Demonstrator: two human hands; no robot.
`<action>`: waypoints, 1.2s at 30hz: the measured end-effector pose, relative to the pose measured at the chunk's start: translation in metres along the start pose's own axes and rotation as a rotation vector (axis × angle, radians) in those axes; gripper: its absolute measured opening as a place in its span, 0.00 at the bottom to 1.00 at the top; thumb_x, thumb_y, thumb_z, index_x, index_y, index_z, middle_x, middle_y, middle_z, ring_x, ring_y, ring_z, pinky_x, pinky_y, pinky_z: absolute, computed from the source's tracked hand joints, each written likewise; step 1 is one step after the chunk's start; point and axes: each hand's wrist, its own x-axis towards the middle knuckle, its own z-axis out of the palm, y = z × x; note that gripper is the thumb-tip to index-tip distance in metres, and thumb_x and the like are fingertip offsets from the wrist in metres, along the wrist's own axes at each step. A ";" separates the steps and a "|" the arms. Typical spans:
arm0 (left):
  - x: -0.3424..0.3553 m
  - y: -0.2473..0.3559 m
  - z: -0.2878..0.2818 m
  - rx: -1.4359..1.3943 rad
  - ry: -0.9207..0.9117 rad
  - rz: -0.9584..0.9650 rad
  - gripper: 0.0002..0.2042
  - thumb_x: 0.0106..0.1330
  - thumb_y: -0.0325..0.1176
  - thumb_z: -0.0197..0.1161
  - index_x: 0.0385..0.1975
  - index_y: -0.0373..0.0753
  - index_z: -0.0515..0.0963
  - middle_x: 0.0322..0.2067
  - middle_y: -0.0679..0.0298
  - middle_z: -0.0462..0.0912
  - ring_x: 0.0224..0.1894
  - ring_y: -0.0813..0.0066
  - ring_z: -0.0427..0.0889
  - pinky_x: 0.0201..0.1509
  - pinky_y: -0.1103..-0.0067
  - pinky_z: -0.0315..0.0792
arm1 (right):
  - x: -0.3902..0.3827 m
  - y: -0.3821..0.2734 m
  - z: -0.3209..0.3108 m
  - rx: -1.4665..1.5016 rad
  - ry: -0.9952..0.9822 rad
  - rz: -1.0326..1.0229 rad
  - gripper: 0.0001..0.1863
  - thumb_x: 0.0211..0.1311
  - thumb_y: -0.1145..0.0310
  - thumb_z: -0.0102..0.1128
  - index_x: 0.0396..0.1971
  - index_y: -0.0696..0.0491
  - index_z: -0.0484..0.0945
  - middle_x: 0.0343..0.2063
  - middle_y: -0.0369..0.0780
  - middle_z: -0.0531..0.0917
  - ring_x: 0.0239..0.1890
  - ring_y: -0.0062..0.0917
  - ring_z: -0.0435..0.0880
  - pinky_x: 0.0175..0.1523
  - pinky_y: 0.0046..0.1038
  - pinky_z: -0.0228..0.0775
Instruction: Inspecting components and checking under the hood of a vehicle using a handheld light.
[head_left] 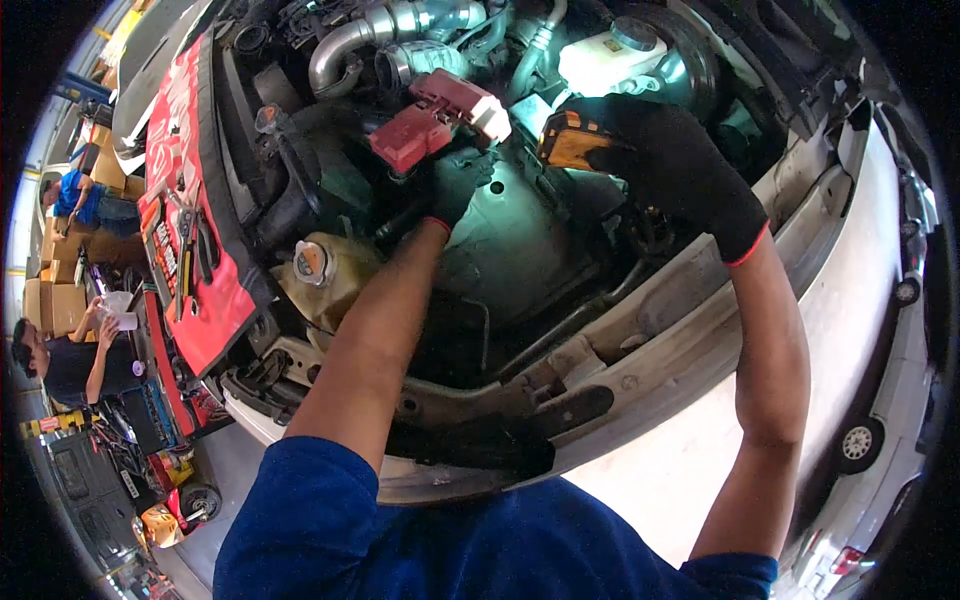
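My right hand [665, 165], in a black glove with a red cuff, is closed around an orange-and-black work light [575, 142]. Its pale beam falls over the engine bay. Also gloved, my left hand [457, 188] reaches into the bay just below a red plastic cover [412, 137]. Its fingers look stretched out toward the right, though glare and shadow blur the tips. Beneath my hands is a rounded inner wing panel [505, 235] with a small dark hole. Left of my left forearm sits a yellowed plastic reservoir [335, 280] with a round cap [310, 262].
A metal pipe [335, 55] and a white fluid reservoir [610, 60] lie farther back. Pliers and other hand tools [190, 250] rest on a red fender cover [205, 310] at left. Two people are beyond it, one holding a clear container [118, 312]. A car [870, 430] stands right.
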 end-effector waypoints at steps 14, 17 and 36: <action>0.022 -0.054 0.021 -0.934 -0.233 -0.285 0.10 0.71 0.41 0.55 0.40 0.42 0.76 0.38 0.61 0.82 0.41 0.66 0.83 0.54 0.69 0.79 | -0.002 -0.012 0.003 -0.037 -0.100 0.027 0.24 0.60 0.59 0.67 0.53 0.54 0.78 0.38 0.51 0.82 0.43 0.46 0.81 0.51 0.40 0.73; 0.026 -0.051 0.025 -1.030 -0.377 -0.175 0.10 0.71 0.42 0.55 0.39 0.43 0.76 0.38 0.63 0.82 0.41 0.67 0.82 0.53 0.69 0.79 | -0.001 -0.007 0.005 -0.087 -0.047 0.024 0.24 0.59 0.57 0.65 0.56 0.46 0.78 0.39 0.48 0.85 0.36 0.45 0.85 0.41 0.43 0.77; 0.010 -0.032 0.038 -0.802 0.167 -0.344 0.11 0.75 0.39 0.51 0.32 0.42 0.74 0.28 0.68 0.78 0.28 0.79 0.75 0.32 0.83 0.69 | 0.001 -0.007 0.003 -0.042 -0.153 0.123 0.26 0.60 0.63 0.66 0.58 0.52 0.75 0.43 0.50 0.83 0.46 0.46 0.83 0.52 0.38 0.75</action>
